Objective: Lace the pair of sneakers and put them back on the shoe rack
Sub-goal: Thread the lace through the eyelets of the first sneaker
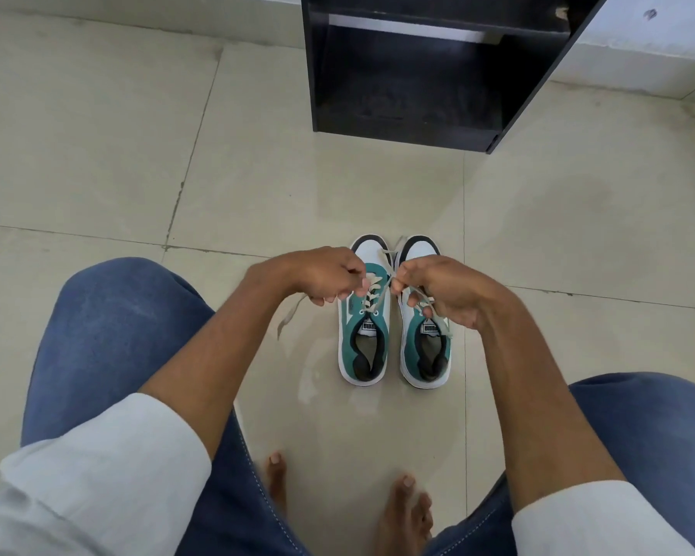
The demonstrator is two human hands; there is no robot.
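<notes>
Two teal and white sneakers stand side by side on the floor, toes pointing away from me. The left sneaker has its white lace threaded across the eyelets. My left hand pinches one end of this lace, and a loose tail hangs out to the left. My right hand pinches the other end above the gap between the shoes. That hand covers the front of the right sneaker, where a lace strand shows near the tongue.
A black shoe rack stands on the tiled floor beyond the sneakers, its lower shelf open toward me. My knees in blue jeans flank the shoes and my bare feet rest on the floor below them.
</notes>
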